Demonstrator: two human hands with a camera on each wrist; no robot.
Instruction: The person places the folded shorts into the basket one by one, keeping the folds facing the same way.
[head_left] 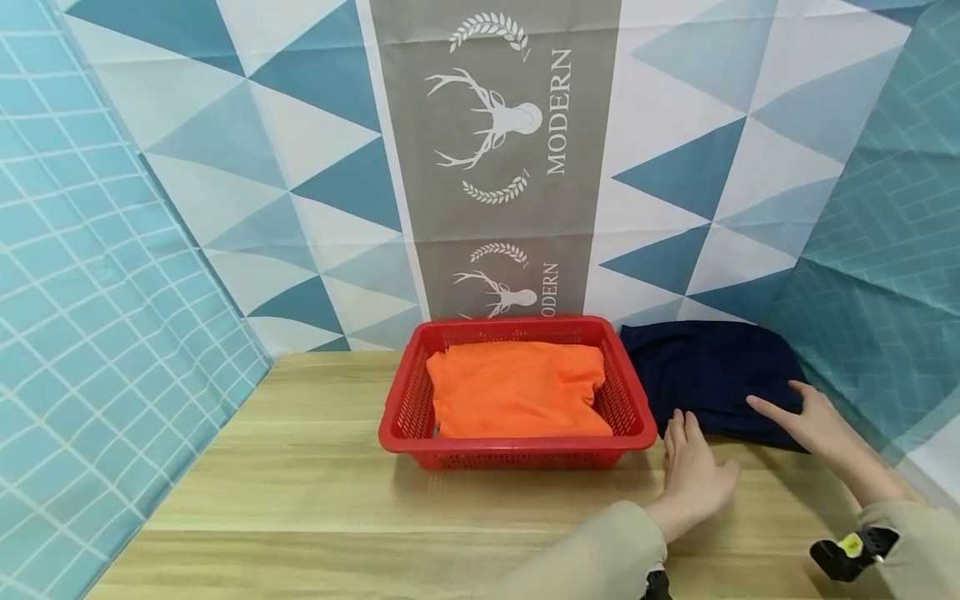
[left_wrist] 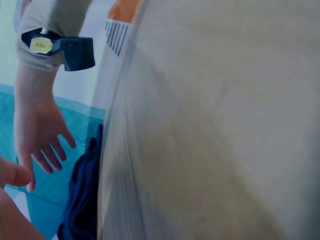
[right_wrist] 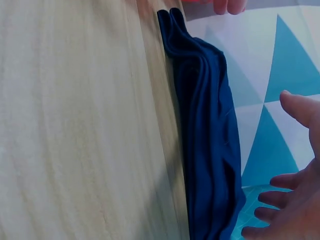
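A folded dark navy cloth lies on the table at the right, beside the basket; the right wrist view shows its stacked folds edge-on. My left hand is at the cloth's near left corner, close to the basket, its fingers extended. Over the cloth's near right side is my right hand, thumb and fingers spread apart with nothing between them. In the right wrist view, that hand appears apart from the folds. Whether the left fingertips touch the cloth I cannot tell.
A red plastic basket stands at the back middle, holding a folded orange cloth. Patterned sheeting covers the back, with blue tiled sheeting at left and teal sheeting at right. The wooden table extends toward me.
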